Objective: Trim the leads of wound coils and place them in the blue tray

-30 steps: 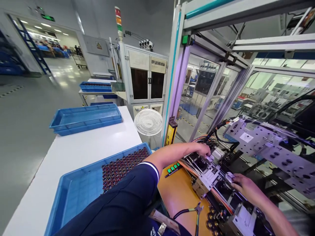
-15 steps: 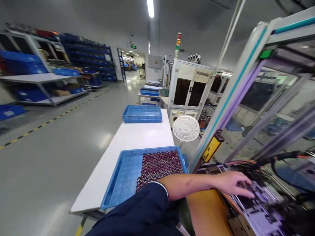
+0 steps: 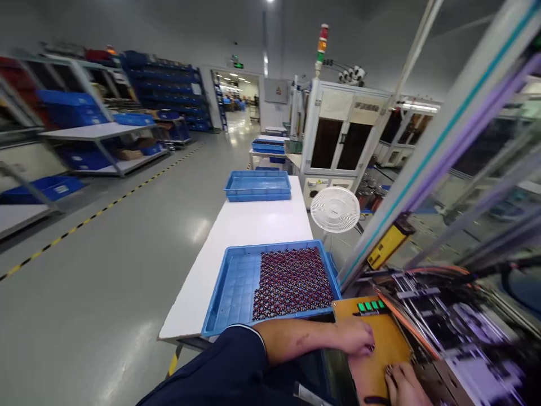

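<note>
My left hand is over the orange-yellow work plate, its fingers closed in a pinch. A small dark shiny part shows at the fingertips; its kind is too small to make out. To its right, at the bottom of the view, my right hand is partly visible with bent fingers. Something dark shows at those fingertips, too small to name. Left of the plate, a blue tray holds many small star-shaped parts in dark red and blue, packed in rows on its right side.
The tray rests on a white table with stacked blue trays farther back. A white fan stands beside it. Machine rails and a slanted frame post with a yellow sensor are at the right.
My left hand has drawn back from the machine to the work plate and its fingers have closed. My right hand has come into view. The camera has turned a little to the left.
</note>
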The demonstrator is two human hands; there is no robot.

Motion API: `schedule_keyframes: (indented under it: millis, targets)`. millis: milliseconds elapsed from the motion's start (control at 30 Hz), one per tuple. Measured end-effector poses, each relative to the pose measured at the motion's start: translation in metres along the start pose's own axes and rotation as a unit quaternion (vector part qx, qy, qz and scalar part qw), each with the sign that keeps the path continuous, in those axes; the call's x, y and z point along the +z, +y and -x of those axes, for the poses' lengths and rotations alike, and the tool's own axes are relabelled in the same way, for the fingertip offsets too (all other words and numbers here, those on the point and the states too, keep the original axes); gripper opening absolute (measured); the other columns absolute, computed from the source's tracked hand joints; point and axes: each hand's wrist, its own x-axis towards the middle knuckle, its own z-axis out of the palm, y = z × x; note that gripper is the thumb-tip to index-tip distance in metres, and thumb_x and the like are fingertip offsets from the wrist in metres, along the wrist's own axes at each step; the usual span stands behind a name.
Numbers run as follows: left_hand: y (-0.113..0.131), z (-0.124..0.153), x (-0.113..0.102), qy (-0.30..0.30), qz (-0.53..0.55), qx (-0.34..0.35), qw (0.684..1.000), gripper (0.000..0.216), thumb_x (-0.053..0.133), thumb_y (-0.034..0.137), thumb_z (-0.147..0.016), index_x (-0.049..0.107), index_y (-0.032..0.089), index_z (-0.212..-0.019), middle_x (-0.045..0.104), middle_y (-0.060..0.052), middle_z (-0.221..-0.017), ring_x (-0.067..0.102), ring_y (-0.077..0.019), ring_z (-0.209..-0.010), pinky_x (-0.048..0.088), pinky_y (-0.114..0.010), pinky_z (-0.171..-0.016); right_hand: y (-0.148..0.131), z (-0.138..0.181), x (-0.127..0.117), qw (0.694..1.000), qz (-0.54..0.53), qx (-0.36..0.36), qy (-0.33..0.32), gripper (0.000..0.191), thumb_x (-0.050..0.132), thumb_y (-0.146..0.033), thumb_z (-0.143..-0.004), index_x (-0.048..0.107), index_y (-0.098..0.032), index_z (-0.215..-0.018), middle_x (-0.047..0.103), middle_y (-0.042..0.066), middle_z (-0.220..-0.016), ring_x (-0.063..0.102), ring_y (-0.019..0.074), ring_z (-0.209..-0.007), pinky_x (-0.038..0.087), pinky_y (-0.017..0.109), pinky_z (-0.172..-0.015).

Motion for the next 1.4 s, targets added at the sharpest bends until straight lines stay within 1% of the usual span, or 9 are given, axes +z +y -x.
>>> schedule_keyframes:
  millis: [200,300,400,500,600,700,833,1033,1400]
  targets:
    - [-0.001,-0.004,0.018,0.046,0.003,0.029,0.999,0.013,0.06,0.019,-0.089,0.067,0.009,-0.094,0.066,-0.011,-0.1,0.063,-0.0189,-0.095,0.05,-0.033,-0.084,-0.051,0.011,-0.026,0.993,0.057,0.103,0.023,0.03,0.042,-0.014,-0.091,0.068,-0.009,-0.105,0.063,0.015,-0.105,0.063,0.0277,-0.09,0.054,0.04,-0.075]
    - [-0.003,-0.005,0.017,0.109,0.026,0.061,0.992,0.013,0.057,0.021,-0.092,0.066,0.011,-0.093,0.067,-0.01,-0.095,0.064,-0.0179,-0.09,0.053,-0.032,-0.082,-0.065,0.028,-0.075,0.988,0.073,0.124,0.061,0.033,0.049,-0.015,-0.091,0.061,-0.01,-0.122,0.058,0.013,-0.126,0.057,0.0251,-0.114,0.05,0.036,-0.099]
    - [0.005,-0.003,-0.003,0.207,0.036,0.106,0.972,0.017,0.053,0.026,-0.096,0.064,0.014,-0.094,0.068,-0.009,-0.094,0.066,-0.0192,-0.087,0.055,-0.034,-0.078,-0.068,0.06,-0.141,0.976,0.106,0.147,0.117,0.03,0.049,-0.02,-0.097,0.057,-0.012,-0.125,0.054,0.012,-0.131,0.052,0.0205,-0.12,0.046,0.032,-0.104]
    - [0.039,-0.011,-0.04,0.274,0.038,0.177,0.944,0.017,0.058,0.027,-0.095,0.062,0.013,-0.104,0.069,-0.009,-0.099,0.066,-0.019,-0.092,0.055,-0.034,-0.083,-0.044,0.119,-0.211,0.95,0.169,0.194,0.178,0.032,0.054,-0.02,-0.096,0.055,-0.004,-0.125,0.051,0.02,-0.134,0.049,0.0267,-0.124,0.041,0.041,-0.108]
    - [0.093,-0.044,-0.079,0.257,0.042,0.278,0.925,0.022,0.06,0.029,-0.094,0.063,0.014,-0.11,0.068,-0.007,-0.109,0.064,-0.015,-0.102,0.052,-0.029,-0.093,0.016,0.193,-0.265,0.905,0.252,0.329,0.094,0.051,0.061,-0.042,-0.093,0.06,-0.003,-0.126,0.057,0.02,-0.127,0.053,0.0317,-0.117,0.039,0.047,-0.107]
    - [0.146,-0.095,-0.097,0.186,0.033,0.351,0.917,0.028,0.054,0.035,-0.098,0.064,0.012,-0.108,0.067,-0.007,-0.107,0.063,-0.0147,-0.101,0.051,-0.028,-0.092,0.076,0.25,-0.296,0.881,0.211,0.423,0.019,0.038,0.072,-0.034,-0.081,0.072,-0.004,-0.104,0.068,0.016,-0.1,0.061,0.0282,-0.092,0.047,0.04,-0.085]
    - [0.204,-0.164,-0.08,0.084,-0.012,0.385,0.919,0.032,0.057,0.035,-0.095,0.066,0.008,-0.11,0.066,-0.01,-0.111,0.058,-0.021,-0.108,0.047,-0.036,-0.099,0.108,0.273,-0.306,0.86,0.165,0.483,-0.015,0.036,0.071,-0.024,-0.081,0.071,-0.003,-0.111,0.064,0.016,-0.118,0.058,0.0243,-0.11,0.041,0.032,-0.1]
    - [0.262,-0.233,-0.035,-0.088,-0.1,0.41,0.903,0.044,0.068,0.03,-0.087,0.062,0.014,-0.128,0.041,-0.014,-0.149,0.023,-0.0322,-0.146,0.03,-0.048,-0.116,0.111,0.259,-0.303,0.83,0.134,0.538,-0.058,0.027,0.075,-0.02,-0.078,0.073,-0.007,-0.101,0.054,0.016,-0.134,0.051,0.026,-0.122,0.037,0.039,-0.11]
    - [0.282,-0.245,-0.026,-0.211,-0.179,0.359,0.891,0.048,0.058,0.037,-0.094,0.055,0.021,-0.14,0.03,-0.014,-0.157,0.023,-0.0324,-0.146,0.031,-0.049,-0.113,0.138,0.269,-0.3,0.831,0.042,0.547,-0.091,0.028,0.078,-0.014,-0.07,0.077,-0.012,-0.098,0.056,0.017,-0.134,0.061,0.0266,-0.115,0.044,0.043,-0.103]
